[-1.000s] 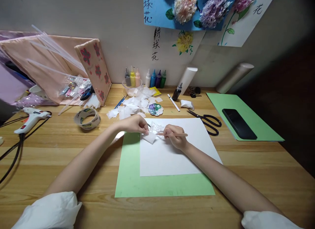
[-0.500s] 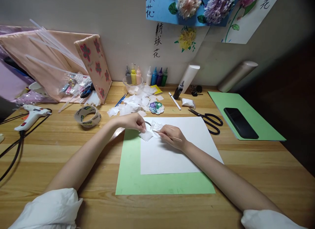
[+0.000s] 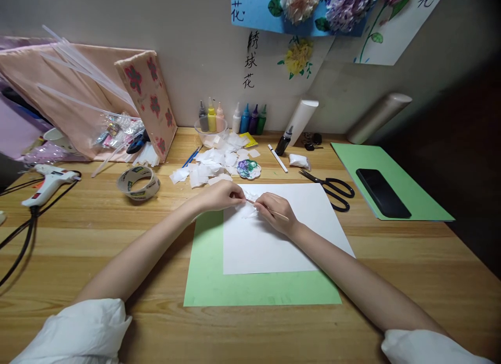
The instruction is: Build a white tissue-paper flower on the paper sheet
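Observation:
My right hand is closed around a thin wooden stick, whose tip points left over the white paper sheet. The thumb and fingers of my left hand are pinched together at that tip, on a square of white tissue paper that they mostly hide. Crumpled white tissue paper lies on the sheet beneath and between both hands. Under the sheet is a light green sheet.
Loose tissue squares lie beyond my hands, beside a painted palette. Black scissors and a phone are to the right. Tape and a glue gun lie left. Paint bottles stand along the wall.
My left hand has moved right with the tissue square, up to the stick's tip by my right hand. The square, in plain sight before, is now mostly hidden. My right hand has barely moved.

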The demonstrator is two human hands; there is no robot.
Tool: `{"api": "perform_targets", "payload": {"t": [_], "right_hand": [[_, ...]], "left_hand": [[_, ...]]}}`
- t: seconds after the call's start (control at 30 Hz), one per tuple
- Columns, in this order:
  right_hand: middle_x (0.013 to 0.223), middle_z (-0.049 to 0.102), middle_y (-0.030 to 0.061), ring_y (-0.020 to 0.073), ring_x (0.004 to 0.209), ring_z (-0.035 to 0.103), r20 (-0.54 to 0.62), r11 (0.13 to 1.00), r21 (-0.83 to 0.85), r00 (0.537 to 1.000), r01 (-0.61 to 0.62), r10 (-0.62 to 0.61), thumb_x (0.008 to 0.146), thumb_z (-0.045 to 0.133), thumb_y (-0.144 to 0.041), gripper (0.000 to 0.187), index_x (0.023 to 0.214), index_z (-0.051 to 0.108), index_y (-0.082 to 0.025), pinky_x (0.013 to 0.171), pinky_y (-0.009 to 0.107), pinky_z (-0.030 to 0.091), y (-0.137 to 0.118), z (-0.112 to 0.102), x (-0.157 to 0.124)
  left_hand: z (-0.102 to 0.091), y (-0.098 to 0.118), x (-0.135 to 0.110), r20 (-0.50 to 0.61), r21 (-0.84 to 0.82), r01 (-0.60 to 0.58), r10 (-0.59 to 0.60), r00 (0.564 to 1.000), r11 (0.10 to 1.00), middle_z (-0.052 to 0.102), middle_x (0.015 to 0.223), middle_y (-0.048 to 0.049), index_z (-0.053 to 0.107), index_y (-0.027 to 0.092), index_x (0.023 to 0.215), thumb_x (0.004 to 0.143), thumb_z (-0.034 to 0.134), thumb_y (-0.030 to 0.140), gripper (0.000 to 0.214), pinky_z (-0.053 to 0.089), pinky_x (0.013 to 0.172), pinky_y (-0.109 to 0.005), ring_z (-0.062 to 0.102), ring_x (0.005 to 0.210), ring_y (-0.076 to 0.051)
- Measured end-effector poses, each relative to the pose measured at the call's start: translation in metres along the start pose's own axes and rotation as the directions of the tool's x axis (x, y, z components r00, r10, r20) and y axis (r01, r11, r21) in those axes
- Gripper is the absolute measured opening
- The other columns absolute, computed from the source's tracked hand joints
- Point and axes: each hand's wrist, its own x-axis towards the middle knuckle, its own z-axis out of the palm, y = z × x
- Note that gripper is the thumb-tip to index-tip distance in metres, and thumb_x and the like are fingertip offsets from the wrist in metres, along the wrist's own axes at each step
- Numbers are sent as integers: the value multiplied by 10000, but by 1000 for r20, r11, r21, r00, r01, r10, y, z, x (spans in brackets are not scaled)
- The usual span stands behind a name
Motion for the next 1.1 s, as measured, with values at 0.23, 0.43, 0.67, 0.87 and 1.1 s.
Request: {"api": "perform_targets", "payload": {"t": [0.23,0.43,0.67,0.87,1.1], "right_hand": [[579,540,26,143,544,495,-60,992,54,992,112,-109,928,315,-238,290,709,503,-213,531,272,404,-1,-2,-4],[599,590,24,152,548,543,-13,986,37,986,165,-165,909,388,-268,217,765,545,-224,530,279,429,-1,-1,-5],[970,682,59,197,914,639,-158,968,161,964,-191,216,911,435,-318,161,924,577,-243,768,337,494,-6,-2,-4],[730,639,27,175,690,627,-214,959,143,939,-244,270,796,624,-307,149,723,526,-221,647,311,503,-5,3,0],[737,642,26,177,717,637,-253,906,250,880,-341,401,789,622,-294,141,743,515,-214,668,306,500,-3,5,1]], "left_hand": [[0,2,0,-102,118,-1,13,995,993,703,844,-56,700,161,860,785,544,246,193,383,627,-225,591,726,-144],[-5,-2,1,-80,11,-8,9,997,1000,701,844,-64,697,138,843,787,568,275,196,403,650,-223,596,741,-143],[-17,-1,0,-107,-233,-3,-23,994,972,666,770,-34,676,117,824,766,600,351,253,406,613,-199,551,686,-104],[-11,1,2,-153,-290,-12,-34,988,957,647,756,-31,663,115,845,743,627,350,259,413,602,-202,543,675,-100],[-12,-5,3,-128,-298,35,-76,989,954,666,804,-49,656,106,867,701,649,298,254,430,628,-214,573,715,-118]]}}
